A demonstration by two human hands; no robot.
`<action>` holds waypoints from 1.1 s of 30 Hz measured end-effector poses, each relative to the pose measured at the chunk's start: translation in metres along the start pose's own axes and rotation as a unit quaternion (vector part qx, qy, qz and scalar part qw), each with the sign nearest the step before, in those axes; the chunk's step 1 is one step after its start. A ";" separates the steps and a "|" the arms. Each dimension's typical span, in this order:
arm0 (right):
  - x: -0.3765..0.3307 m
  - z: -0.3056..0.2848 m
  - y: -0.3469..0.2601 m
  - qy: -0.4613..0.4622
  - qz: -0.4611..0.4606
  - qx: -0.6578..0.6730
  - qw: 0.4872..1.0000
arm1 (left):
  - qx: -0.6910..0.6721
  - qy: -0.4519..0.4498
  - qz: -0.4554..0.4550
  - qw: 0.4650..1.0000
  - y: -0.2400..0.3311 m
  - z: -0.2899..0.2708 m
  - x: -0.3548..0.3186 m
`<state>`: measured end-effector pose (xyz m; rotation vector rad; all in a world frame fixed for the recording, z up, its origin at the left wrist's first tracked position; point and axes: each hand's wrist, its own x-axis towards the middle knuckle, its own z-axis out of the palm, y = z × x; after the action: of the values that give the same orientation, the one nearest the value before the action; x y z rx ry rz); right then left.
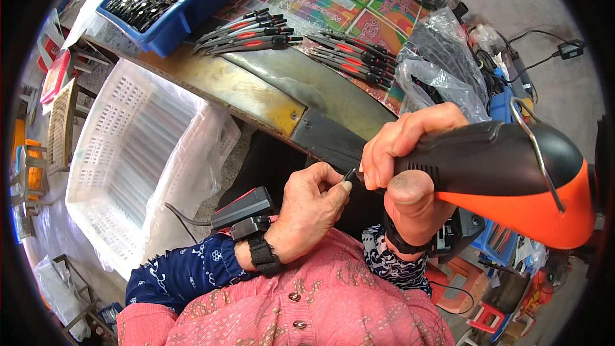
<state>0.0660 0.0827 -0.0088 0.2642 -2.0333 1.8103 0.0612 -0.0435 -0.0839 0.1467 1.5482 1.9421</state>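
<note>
Left hand: the left hand (311, 208) pinches a small dark piece (349, 175) between thumb and forefinger.
Right hand: the right hand (392, 147) wraps round the front of a black-and-orange tool (500, 157), thumb below, fingers above.
Where: piece and tool nose meet or nearly meet in front of the body, by the near edge of the table (234, 86); contact is hidden by the fingers.
Pinching well: a firm grip close to the working end should stop the piece turning, with the left fingertips kept clear of the nose.
Steering the tool: keeping its nose in line with the piece, and bearing its bulky rear so it does not droop, would suit; light, even pressure seems wise.
Look of the piece: slim, dark, only its end showing; finer detail is too small to tell.
Look of the tool: rounded, black on top, bright orange along the underside and rear, with a bent metal hanger (537, 154) near the back.
</note>
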 end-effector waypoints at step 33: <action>-0.004 0.012 -0.004 0.067 0.017 0.050 0.996 | 0.018 0.000 -0.021 1.000 0.000 -0.001 -0.001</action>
<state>0.0694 0.0700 -0.0081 0.1323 -1.8690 1.9006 0.0613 -0.0449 -0.0845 0.1287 1.5748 1.8812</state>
